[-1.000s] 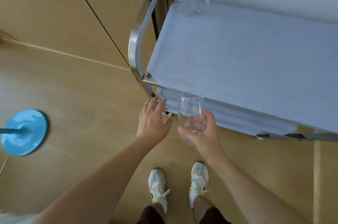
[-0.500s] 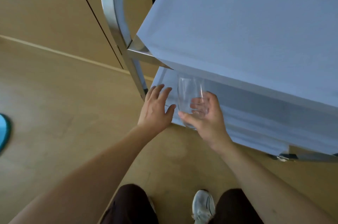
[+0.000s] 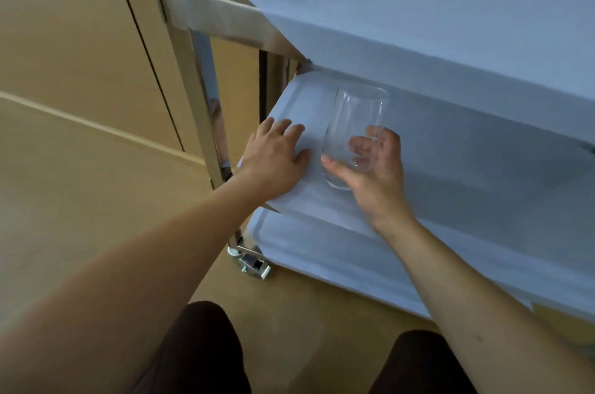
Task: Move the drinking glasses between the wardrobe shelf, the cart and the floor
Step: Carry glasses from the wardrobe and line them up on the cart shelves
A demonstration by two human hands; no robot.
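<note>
A clear drinking glass [image 3: 354, 116] stands upright on the front left part of the cart's middle shelf [image 3: 467, 174], under the top shelf [image 3: 418, 7]. My right hand [image 3: 376, 168] curls around the lower half of the glass, thumb on its near side and fingers behind it. My left hand [image 3: 273, 155] lies flat with spread fingers on the middle shelf's left corner, a short gap from the glass.
The cart has a steel frame post [image 3: 206, 104] at its left, a bottom shelf [image 3: 354, 258] and a caster [image 3: 251, 261] on the wooden floor [image 3: 96, 200]. Closed wardrobe doors [image 3: 74, 23] stand to the left. My knees fill the bottom edge.
I have crouched lower and closer. My right hand carried the glass in over the middle shelf and set it down there. My left hand moved from the frame post onto the shelf's corner.
</note>
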